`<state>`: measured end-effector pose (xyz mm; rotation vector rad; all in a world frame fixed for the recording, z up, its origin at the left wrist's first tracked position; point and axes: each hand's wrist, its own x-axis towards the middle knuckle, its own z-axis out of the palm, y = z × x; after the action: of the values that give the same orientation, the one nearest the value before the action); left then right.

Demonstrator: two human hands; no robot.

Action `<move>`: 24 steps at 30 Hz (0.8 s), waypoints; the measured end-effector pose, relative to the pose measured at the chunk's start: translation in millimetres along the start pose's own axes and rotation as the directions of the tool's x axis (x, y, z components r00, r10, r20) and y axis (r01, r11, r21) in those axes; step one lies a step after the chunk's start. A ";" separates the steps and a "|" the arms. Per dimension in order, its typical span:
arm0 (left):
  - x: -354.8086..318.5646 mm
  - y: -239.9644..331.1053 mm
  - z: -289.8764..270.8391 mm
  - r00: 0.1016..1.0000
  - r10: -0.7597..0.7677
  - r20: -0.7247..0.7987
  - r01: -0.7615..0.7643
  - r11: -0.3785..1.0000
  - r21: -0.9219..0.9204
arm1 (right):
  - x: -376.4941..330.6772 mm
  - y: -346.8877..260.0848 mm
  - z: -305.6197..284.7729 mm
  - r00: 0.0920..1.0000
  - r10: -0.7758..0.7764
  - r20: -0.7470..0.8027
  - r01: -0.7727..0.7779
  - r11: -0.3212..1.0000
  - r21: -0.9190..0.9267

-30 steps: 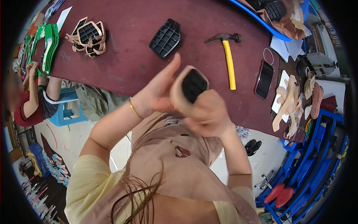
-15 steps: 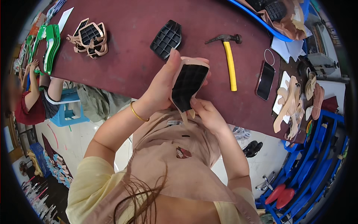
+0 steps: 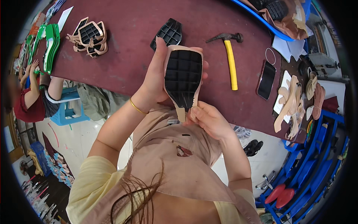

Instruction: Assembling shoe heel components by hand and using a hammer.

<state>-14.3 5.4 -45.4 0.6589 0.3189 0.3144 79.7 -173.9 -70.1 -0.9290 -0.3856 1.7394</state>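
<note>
A shoe platform piece (image 3: 182, 72), black with a gridded underside and a beige covering round its edge, is held up over the table's near edge. My left hand (image 3: 154, 76) wraps it from the left, thumb along the side and fingertips showing at the right edge. At its narrow lower end, my right hand (image 3: 207, 117) pinches the beige covering between thumb and fingers; a loose beige strip hangs beside it. Just beyond lies a bare black gridded platform piece (image 3: 169, 31), partly hidden by my left thumb.
On the dark red table (image 3: 126, 52) lie a yellow-handled hammer (image 3: 231, 65), a phone (image 3: 266, 80), beige straps (image 3: 289, 100), a pile of beige-edged platform pieces (image 3: 90, 35) and green shoe-shaped pieces (image 3: 51, 48). A blue-rimmed tray (image 3: 261, 20) stands far right. Another person (image 3: 31, 99) sits left.
The held piece has turned so its gridded underside faces up more fully. My left hand has shifted slightly left, and my right fingers have moved down to its narrow end.
</note>
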 end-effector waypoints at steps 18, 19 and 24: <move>28.8 -27.7 -33.8 0.811 -0.149 -0.566 -0.036 0.953 -0.301 | 44.5 11.7 30.8 0.645 -0.759 -0.089 0.088 0.190 -0.978; 25.0 -44.7 -66.4 0.984 0.085 -0.155 -0.135 0.925 -0.354 | 47.5 21.5 31.6 0.579 -0.813 0.058 0.104 0.003 -0.995; 28.0 -53.4 -48.7 0.961 0.256 -0.104 -0.276 0.862 -0.425 | 53.8 32.9 36.3 0.495 -0.835 0.240 0.073 -0.236 -0.969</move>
<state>2.1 2.7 -121.1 0.2489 0.1874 0.6468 24.7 -130.6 -89.7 -1.8211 -1.4945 -0.1033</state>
